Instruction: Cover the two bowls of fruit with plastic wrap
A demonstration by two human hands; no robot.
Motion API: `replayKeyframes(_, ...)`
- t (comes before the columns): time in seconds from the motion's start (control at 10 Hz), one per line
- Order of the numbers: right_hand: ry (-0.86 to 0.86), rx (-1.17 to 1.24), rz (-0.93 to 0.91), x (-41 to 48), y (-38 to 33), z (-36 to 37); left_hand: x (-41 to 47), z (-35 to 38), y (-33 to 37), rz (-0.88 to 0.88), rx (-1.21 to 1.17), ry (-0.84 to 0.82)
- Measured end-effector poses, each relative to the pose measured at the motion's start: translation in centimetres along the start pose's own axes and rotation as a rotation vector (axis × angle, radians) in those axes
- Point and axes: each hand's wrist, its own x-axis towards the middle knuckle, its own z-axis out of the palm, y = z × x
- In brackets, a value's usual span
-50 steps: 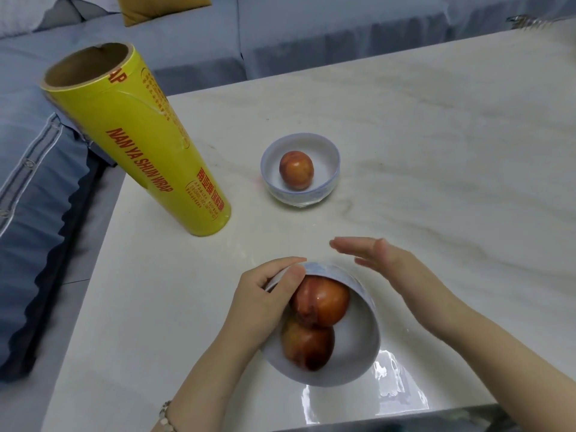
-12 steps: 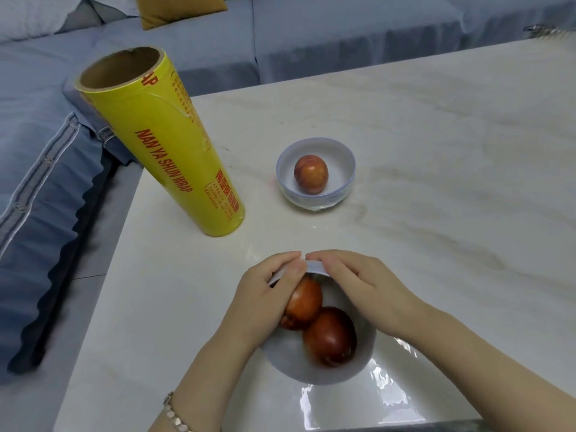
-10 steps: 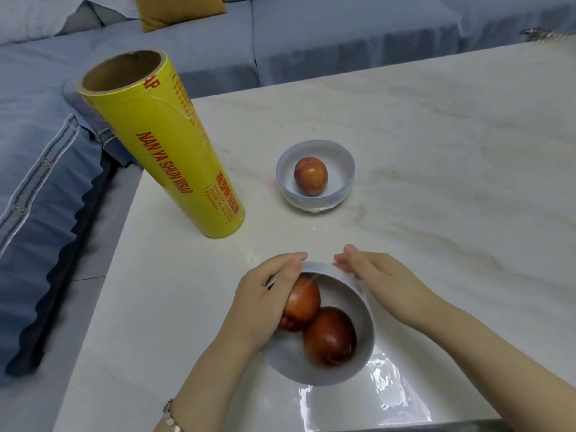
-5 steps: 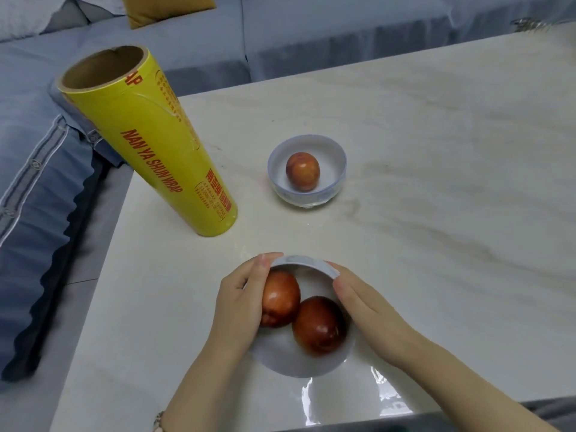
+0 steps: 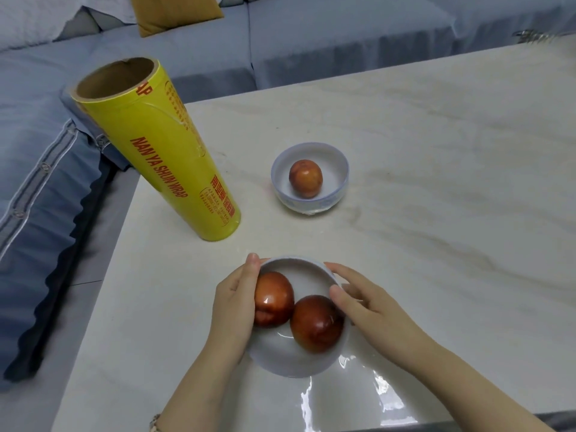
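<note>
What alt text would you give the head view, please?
A left hand and a right hand grip a white bowl of two red fruits on a marble table. Beyond stand a yellow plastic wrap roll and a second bowl holding one fruit.

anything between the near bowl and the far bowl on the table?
No. Head view shows only bare table between the near bowl and the far bowl; the wrap roll stands off to the left of that stretch.

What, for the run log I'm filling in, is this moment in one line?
left hand: grips near bowl rim | right hand: grips opposite rim | near bowl: two fruits | wrap roll: standing, untouched
</note>
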Motion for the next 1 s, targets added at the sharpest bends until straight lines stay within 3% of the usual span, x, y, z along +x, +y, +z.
replayKeyframes(0.2,0.15,0.407,0.111,-1.0,-0.5,-3.4,1.8,2.6,2.6,-0.216,0.019,-0.255)
replayKeyframes(0.4,0.448,0.41,0.091,0.6,-0.7,-7.3,1.4,3.7,2.7,-0.142,0.13,-0.27)
replayKeyframes(0.6,0.586,0.445,0.131,3.8,-0.8,-7.3,0.8,2.1,2.1,-0.096,0.224,-0.266)
replayKeyframes(0.9,0.615,-0.051,0.177,3.7,0.2,-8.3,1.3,1.6,1.9,-0.062,0.265,-0.265)
replayKeyframes(1.0,0.668,-0.253,0.16,3.5,-0.8,-8.3,1.1,2.1,1.9,-0.003,0.441,-0.308)
